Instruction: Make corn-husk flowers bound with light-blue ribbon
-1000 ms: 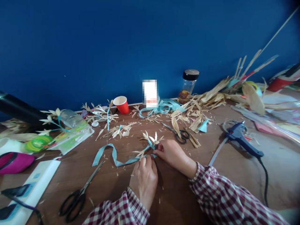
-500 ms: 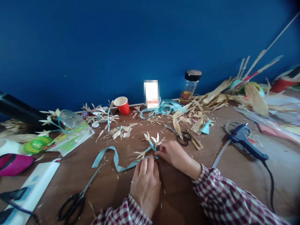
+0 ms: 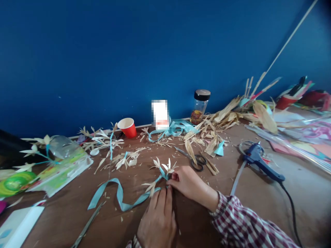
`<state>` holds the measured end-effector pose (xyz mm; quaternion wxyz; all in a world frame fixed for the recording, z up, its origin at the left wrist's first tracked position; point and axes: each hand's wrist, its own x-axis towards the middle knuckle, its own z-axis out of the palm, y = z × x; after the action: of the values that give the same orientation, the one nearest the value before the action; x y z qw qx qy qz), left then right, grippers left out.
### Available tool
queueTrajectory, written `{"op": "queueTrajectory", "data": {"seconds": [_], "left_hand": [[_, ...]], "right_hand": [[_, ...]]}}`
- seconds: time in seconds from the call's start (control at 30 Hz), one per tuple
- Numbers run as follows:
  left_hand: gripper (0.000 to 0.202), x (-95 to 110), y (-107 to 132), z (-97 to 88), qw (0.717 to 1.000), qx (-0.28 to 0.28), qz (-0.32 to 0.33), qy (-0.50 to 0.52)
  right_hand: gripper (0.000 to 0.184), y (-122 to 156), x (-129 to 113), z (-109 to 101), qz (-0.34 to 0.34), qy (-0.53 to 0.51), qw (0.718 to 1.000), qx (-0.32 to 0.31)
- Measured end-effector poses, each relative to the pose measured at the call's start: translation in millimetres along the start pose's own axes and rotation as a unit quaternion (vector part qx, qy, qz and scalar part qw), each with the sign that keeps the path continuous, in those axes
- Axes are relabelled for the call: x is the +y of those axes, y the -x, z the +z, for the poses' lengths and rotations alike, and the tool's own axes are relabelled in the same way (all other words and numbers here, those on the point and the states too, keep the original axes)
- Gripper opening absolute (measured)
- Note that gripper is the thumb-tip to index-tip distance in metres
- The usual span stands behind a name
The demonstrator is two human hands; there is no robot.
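Note:
Low over the table's middle, my right hand [image 3: 190, 184] is closed in a pinch at the base of a small flower sprig [image 3: 165, 170] made of pale husk petals on light-blue wrapped stems. My left hand [image 3: 157, 218] lies just nearer, palm down, its fingers close together on the end of a light-blue ribbon [image 3: 120, 198] beside the sprig. From there the ribbon runs left in loose waves along the tabletop. Both sets of fingertips nearly meet, and they hide where ribbon and stem touch.
Scissors [image 3: 89, 224] lie at front left, and another pair [image 3: 199, 162] beyond my right hand. A blue glue gun [image 3: 263, 162] with a cord rests at right. Behind are a red paper cup [image 3: 128, 128], a ribbon pile [image 3: 181, 127], a jar [image 3: 200, 106] and dry husks [image 3: 227, 110].
The camera has turned a little to the right and up, so the scene sits further left and lower. Both hands stay at the sprig and ribbon with almost the same grip.

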<state>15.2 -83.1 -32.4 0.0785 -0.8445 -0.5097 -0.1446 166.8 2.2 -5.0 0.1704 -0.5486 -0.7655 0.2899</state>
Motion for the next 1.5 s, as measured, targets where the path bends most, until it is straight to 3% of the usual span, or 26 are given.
{"op": "queueTrajectory", "data": {"seconds": [0.3,0.7,1.13,1.3,1.5], "left_hand": [[0.051,-5.0,6.8,4.3,0.999,0.002,0.042,-0.009],[0.051,18.5,0.6,-12.0,0.996,-0.034,-0.083,0.016],[0.049,18.7,-1.6,-17.2,0.997,-0.047,-0.067,-0.004],[0.048,14.2,-1.8,-18.6,0.997,-0.06,-0.032,-0.02],[0.051,6.5,0.0,-15.6,0.999,-0.041,0.003,-0.035]], "right_hand": [[0.024,-0.7,-1.0,-2.1,-0.017,0.009,1.0,-0.001],[0.026,3.2,-3.1,-2.4,-0.012,0.029,0.999,0.004],[0.024,7.0,-5.8,-3.8,-0.037,0.055,0.998,0.017],[0.022,23.0,-9.6,-20.7,-0.053,0.062,0.997,-0.005],[0.011,55.9,11.6,-67.5,-0.032,0.096,0.995,0.015]]}}
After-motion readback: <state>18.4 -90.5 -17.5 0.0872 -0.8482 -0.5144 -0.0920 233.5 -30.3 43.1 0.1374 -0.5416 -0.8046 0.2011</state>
